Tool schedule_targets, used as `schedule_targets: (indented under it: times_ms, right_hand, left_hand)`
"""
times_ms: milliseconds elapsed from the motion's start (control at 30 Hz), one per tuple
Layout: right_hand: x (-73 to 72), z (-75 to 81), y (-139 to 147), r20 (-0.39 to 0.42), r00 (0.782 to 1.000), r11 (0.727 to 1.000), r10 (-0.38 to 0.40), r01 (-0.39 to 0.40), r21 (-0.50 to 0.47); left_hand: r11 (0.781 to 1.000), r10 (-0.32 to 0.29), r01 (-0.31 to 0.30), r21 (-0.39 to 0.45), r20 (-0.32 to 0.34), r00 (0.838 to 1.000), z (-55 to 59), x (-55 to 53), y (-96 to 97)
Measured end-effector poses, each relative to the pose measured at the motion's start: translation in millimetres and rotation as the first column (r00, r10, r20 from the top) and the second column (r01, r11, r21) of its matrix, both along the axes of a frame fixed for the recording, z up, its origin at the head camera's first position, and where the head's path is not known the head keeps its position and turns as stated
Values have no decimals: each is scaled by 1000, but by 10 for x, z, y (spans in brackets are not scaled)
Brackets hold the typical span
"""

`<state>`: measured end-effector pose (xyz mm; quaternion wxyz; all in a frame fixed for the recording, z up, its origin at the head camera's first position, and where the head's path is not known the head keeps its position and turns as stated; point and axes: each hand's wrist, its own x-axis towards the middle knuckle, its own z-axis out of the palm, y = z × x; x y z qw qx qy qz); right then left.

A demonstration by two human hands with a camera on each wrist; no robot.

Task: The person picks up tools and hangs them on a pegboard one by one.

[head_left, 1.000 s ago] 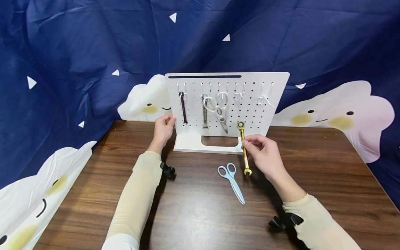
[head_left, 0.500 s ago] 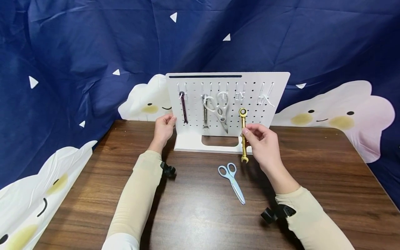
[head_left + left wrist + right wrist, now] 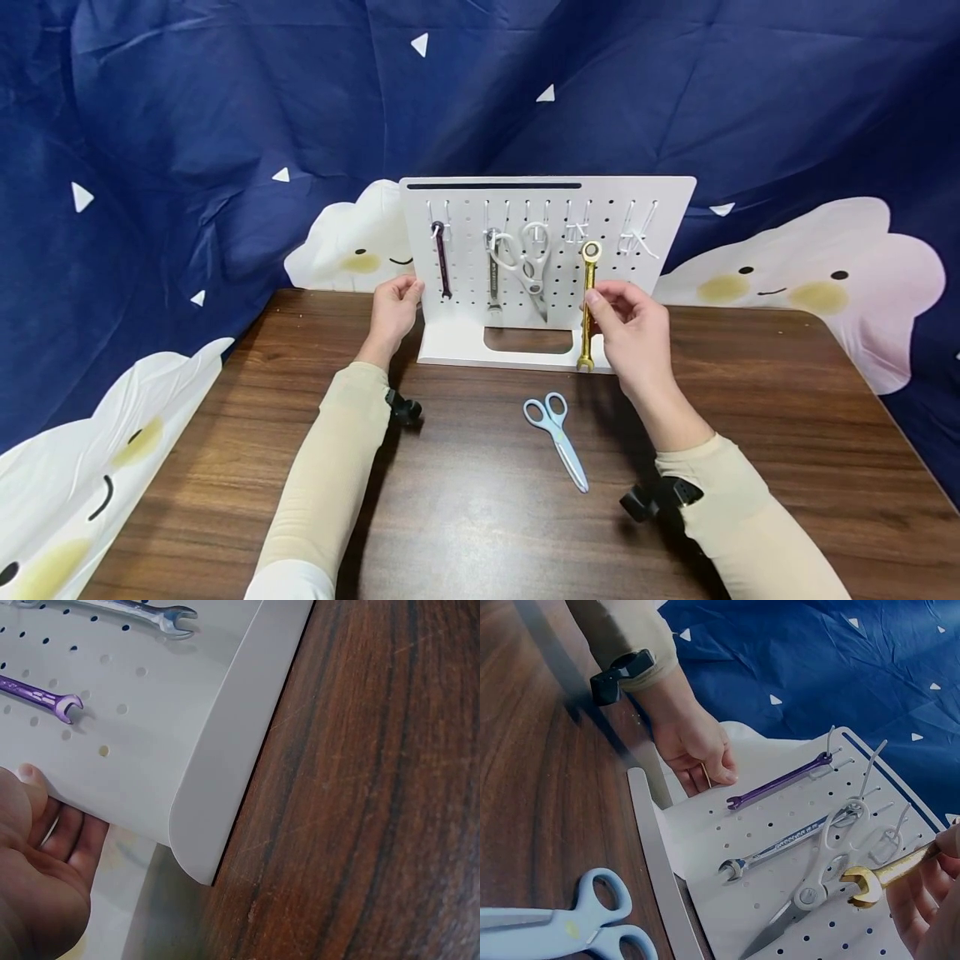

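Observation:
A gold wrench (image 3: 588,308) is pinched between the thumb and fingers of my right hand (image 3: 634,337). It stands nearly upright in front of the white pegboard (image 3: 465,317), ring end up, below a hook on the right half. My left hand (image 3: 393,312) grips the board's left edge, thumb in front and fingers behind, as the left wrist view shows. On the board hang a purple wrench (image 3: 442,262), a silver wrench (image 3: 493,279) and white-handled scissors (image 3: 534,271), which overlap the silver wrench in the right wrist view.
Light blue scissors (image 3: 558,442) lie on the brown wooden table (image 3: 465,500) in front of the board. White hooks (image 3: 636,237) stick out at the board's right side. A dark blue curtain (image 3: 480,92) with clouds hangs right behind.
My right hand has raised the gold wrench and brought it up in front of the pegboard, toward the hooks. My left hand stays at the board's edge.

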<state>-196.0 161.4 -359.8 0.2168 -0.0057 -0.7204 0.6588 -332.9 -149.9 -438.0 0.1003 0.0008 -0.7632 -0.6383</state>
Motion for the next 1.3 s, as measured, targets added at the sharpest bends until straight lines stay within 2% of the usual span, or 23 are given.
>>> schedule_targets:
  times_ms: [400, 967, 1300]
  right_hand:
    - [-111, 18, -1, 15, 1000, 1000, 10, -9, -16]
    - [-227, -1, 36, 94, 995, 999, 30, -28, -24]
    - [-385, -67, 48, 159, 987, 999, 40, -37, -22]
  left_hand:
    - [1000, 4, -4, 5, 17, 1000, -13, -10, -3]
    - [1000, 5, -5, -4, 2, 1000, -11, -8, 3]
    - [1000, 5, -5, -7, 5, 1000, -16, -9, 2]
